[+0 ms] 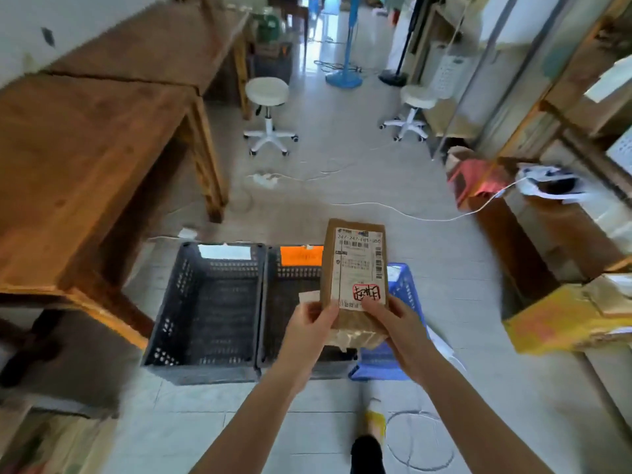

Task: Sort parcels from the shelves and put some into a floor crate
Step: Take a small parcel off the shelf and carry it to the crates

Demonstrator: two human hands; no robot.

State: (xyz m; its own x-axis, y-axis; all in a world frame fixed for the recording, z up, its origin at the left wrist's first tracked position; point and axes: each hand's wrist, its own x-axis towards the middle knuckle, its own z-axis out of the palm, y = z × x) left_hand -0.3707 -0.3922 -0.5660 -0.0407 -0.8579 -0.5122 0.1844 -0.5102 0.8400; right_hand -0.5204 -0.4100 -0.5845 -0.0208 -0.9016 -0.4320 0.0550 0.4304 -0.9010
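I hold a brown cardboard parcel [354, 268] upright in front of me, its white shipping label with a red mark facing me. My left hand [311, 323] grips its lower left edge, thumb on the front. My right hand [393, 323] grips the lower right corner, thumb on the label. Under the parcel three crates stand side by side on the floor: a dark crate [208, 313] on the left, a second dark crate [290, 285] with an orange tag in the middle, and a blue crate [403, 289] partly hidden behind the parcel and my hands.
A wooden table [85, 159] fills the left side. Shelves with boxes [581, 107] line the right, with a yellow box [561, 319] jutting out. Two white stools [268, 111] and a white cable [403, 210] lie on the tiled floor ahead.
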